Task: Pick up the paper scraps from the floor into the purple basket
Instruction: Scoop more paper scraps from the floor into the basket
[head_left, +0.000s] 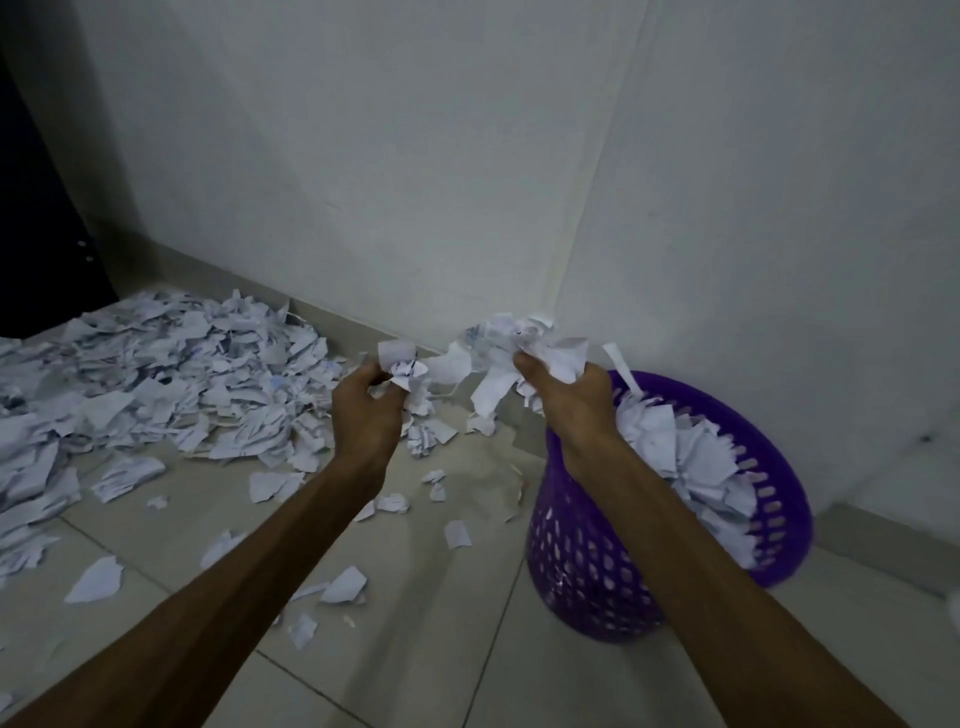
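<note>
Pale floor tiles (457, 670) are lying under a large heap of paper scraps (156, 384) at the left of the frame. I am clutching one wad in my left hand (366, 410) at centre and a bigger wad in my right hand (569, 400), fingers curled tight around both. My right hand is hovering over the near rim of the purple basket (597, 571) at lower right, already well filled. Loose pieces are dangling, so some are likely falling short onto the tiles.

Looks like a bare room corner in a home or similar bldg: plain white walls (467, 156) meeting at centre-right, pale tiled floor (467, 649) w/ tile skirting along the base, dark doorway or door (31, 218) at upper left
</note>
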